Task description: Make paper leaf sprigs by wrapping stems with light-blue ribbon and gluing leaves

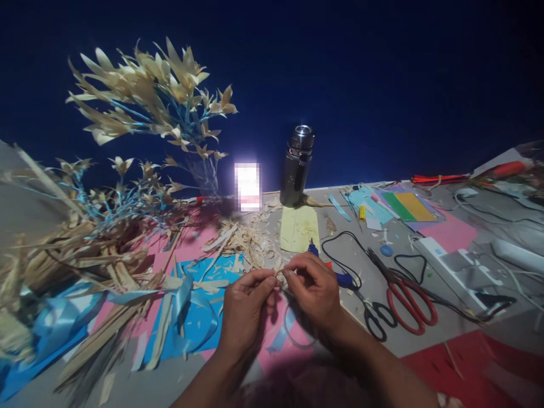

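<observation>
Close together at the middle of the table, my left hand (246,297) and my right hand (314,286) are both closed, thumbs against fingers. Their fingertips pinch something small and pale, too small to name. Beneath them lie pink paper (276,345) and a thin pale loop (300,340). A blue glue gun (343,280) is partly hidden behind my right hand. Just right of it lie black-handled scissors (376,320) and larger red-handled scissors (410,306). Light blue ribbon (198,326) curls over a blue sheet (168,334) on the left.
Dried-leaf flowers on blue stems (148,102) rise from a glass vase (204,175). A dark flask (296,170) stands behind a yellow cloth (299,228), near a bright, blurred rectangle (248,187). Dry husk strips (97,255) crowd the left; a white power strip (450,275) and cords lie right.
</observation>
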